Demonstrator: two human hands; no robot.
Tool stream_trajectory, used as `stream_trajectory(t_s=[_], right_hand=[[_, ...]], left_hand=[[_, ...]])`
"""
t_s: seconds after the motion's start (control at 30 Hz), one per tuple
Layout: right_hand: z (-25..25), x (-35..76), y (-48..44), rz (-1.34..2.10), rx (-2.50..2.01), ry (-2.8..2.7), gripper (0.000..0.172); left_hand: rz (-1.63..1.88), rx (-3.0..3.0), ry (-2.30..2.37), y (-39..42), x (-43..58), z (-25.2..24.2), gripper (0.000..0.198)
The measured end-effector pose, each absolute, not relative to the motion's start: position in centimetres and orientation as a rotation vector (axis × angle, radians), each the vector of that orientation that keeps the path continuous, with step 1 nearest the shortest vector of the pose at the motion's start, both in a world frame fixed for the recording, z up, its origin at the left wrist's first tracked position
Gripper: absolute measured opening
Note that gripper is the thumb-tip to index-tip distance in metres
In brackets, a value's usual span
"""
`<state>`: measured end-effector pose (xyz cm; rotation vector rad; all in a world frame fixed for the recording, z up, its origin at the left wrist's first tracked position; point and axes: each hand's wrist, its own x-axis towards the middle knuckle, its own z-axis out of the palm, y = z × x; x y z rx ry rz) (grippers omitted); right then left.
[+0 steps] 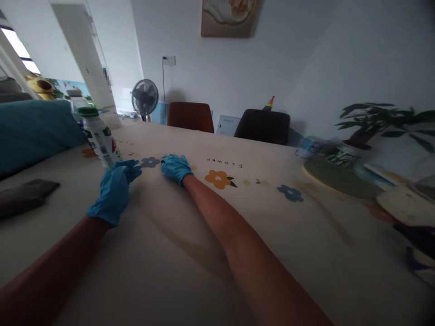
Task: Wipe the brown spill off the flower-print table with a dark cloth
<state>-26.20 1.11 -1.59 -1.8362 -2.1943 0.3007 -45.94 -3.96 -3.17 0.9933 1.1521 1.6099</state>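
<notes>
Both my hands wear blue gloves and rest on a cream tablecloth (210, 235) printed with flowers. My left hand (113, 190) lies with its fingers stretched toward a white bottle with a green cap (98, 136), just short of its base, holding nothing. My right hand (175, 167) lies palm down on the cloth beside a blue flower print (150, 161), its fingers curled slightly, with nothing in it.
A dark cloth (25, 194) lies at the left edge. A potted plant (367, 127), a green mat (336, 179) and papers crowd the right side. Two chairs (190, 116) stand behind the table, with a fan (145, 97) by the wall.
</notes>
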Motion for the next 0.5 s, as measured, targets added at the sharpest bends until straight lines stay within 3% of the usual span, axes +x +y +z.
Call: stream_trajectory(t_s=[0.3,0.5], right_hand=[[-0.8,-15.5,-0.7,0.198,-2.157,-1.893,0.040],[-1.3,-2.9,-6.3,0.106,-2.444,-1.632,0.048]], left_hand=[[1.656,1.003,1.120,-3.4,-46.2,-4.1,0.019],[1.672,0.968,1.091,-3.4,-45.9,-3.5,0.017]])
